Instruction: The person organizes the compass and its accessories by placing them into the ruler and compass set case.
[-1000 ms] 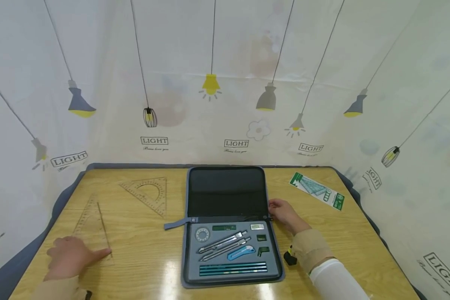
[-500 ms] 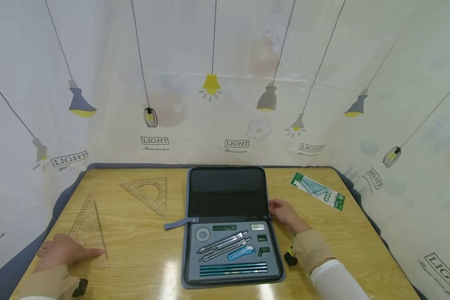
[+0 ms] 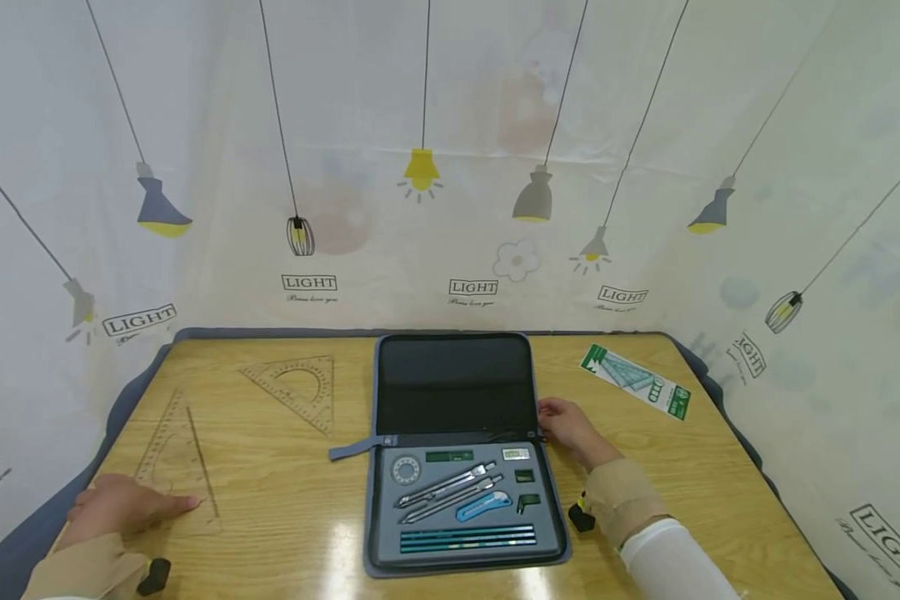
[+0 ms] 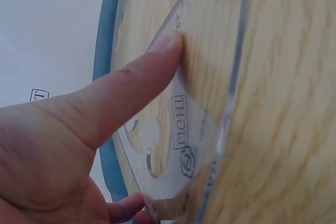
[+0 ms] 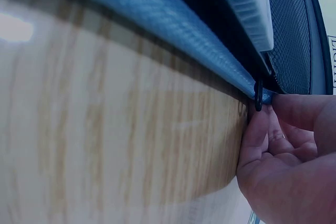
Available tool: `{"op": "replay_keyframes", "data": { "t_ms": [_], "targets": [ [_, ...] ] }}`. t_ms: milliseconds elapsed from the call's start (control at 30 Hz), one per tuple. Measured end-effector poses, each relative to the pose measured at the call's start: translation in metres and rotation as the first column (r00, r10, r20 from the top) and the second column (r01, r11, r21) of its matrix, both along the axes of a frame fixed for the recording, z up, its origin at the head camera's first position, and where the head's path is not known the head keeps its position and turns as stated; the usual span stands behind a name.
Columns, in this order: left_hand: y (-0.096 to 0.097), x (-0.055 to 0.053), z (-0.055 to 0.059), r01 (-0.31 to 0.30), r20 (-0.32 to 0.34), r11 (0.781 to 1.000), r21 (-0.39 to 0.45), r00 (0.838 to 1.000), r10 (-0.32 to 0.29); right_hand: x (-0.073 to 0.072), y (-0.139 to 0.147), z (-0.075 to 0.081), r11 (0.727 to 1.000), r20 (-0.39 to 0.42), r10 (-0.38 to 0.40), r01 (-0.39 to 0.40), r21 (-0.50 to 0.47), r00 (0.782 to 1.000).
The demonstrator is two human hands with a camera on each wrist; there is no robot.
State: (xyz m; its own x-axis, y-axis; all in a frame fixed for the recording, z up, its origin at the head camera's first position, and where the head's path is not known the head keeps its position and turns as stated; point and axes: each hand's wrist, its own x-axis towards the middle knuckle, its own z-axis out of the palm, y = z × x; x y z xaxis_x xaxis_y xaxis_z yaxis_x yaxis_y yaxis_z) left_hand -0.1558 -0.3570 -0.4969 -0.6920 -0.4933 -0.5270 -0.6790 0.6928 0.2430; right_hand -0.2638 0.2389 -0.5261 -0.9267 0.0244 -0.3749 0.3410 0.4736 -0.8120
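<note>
On the tabletop (image 3: 277, 533), left grip (image 3: 120, 506) holds set square (image 4: 210, 72), right grip (image 3: 570, 427) pinches case (image 3: 453, 383).

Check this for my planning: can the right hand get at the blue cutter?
Likely yes: the blue cutter lies uncovered in the open case, near the right hand, though that hand would probably have to let go of the case first.

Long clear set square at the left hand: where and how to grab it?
Probably by the opposite edges near its wide end, pinching from the person's side. The clear set square looks thin and flat against the table, narrow tip pointing away; the left hand is at that wide end.
</note>
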Motion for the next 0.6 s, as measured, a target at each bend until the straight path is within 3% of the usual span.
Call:
{"op": "replay_keyframes", "data": {
  "t_ms": [167, 333, 567, 600],
  "targets": [
    [-0.0006, 0.0010, -0.0021, -0.008, -0.017, 1.000, -0.013, 1.000, 0.008, 0.0015, 0.0001, 0.0015, 1.000, -0.004, 0.004, -0.005, -0.004, 1.000],
    [-0.0029, 0.0015, -0.0056, 0.024, -0.034, 0.999, -0.030, 0.999, -0.025, 0.0018, 0.0000, 0.0010, 1.000, -0.009, 0.005, -0.005, -0.006, 1.000],
    [0.0017, 0.0043, -0.0027, 0.015, -0.099, 0.999, 0.030, 0.995, -0.012, 0.0024, -0.0016, 0.0016, 1.000, -0.012, 0.001, -0.001, -0.008, 1.000],
    [0.0015, 0.0043, -0.0022, 0.043, -0.093, 0.999, 0.015, 0.995, -0.041, 0.0024, -0.0019, 0.0017, 1.000, -0.011, -0.001, 0.001, -0.010, 1.000]
  ]
}}
